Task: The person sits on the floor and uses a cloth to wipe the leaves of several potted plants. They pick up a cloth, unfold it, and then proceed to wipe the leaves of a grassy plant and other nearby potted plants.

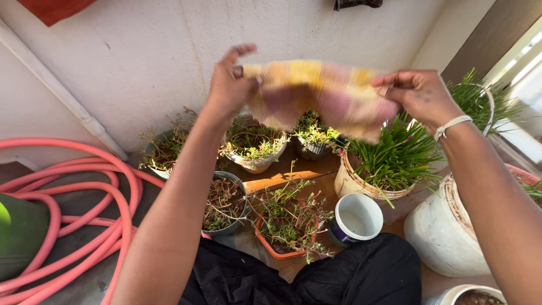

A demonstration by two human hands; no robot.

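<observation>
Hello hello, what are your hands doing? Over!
Left hand and right hand each grip one end of cloth. Cloth stretched, held up over pots. Nothing in the way.

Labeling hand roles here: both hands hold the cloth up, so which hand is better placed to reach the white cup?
Right, probably. The right hand pinches the yellow-pink cloth roughly above the white cup; the left hand is farther over, above the grey pot.

The person is wearing no sleeves, both forearms showing bare up past the elbows. A white band [450, 126] is circling the right wrist, and small dark markings are showing on the back of the right hand [420, 93]. Black cloth [350, 277] is covering the lap.
</observation>
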